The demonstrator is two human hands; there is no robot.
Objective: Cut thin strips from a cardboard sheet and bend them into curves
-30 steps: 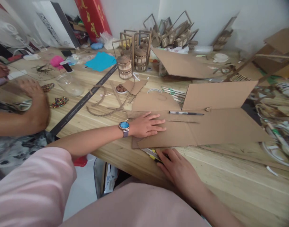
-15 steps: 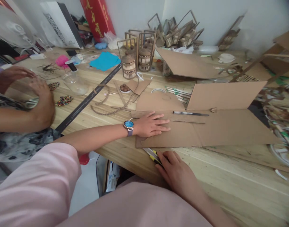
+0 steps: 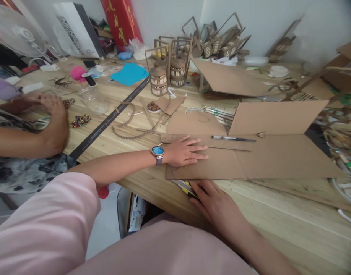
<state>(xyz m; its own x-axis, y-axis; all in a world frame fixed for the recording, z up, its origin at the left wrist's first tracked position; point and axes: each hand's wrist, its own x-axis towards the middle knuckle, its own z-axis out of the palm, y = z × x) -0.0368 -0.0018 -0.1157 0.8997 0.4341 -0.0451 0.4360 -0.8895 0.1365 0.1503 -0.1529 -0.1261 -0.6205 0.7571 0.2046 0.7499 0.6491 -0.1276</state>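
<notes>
My left hand lies flat on a brown cardboard sheet, its fingers spread. A dark pen rests on the cardboard to the right of that hand, above a narrow slit or strip edge. My right hand is on the table just below the cardboard's near edge, its fingers curled round a yellow and black utility knife. The knife's front end points up and left, next to the cardboard. One cardboard panel stands raised behind the sheet.
At the left, a person's hands are near bead strings. A black ruler-like strip crosses the table. Small woven baskets, a glass jar and a bowl of brown beads stand behind.
The view has shifted slightly. My two hands keep nearly the same places on the cardboard and at the knife. The other person's hands have moved a little.
</notes>
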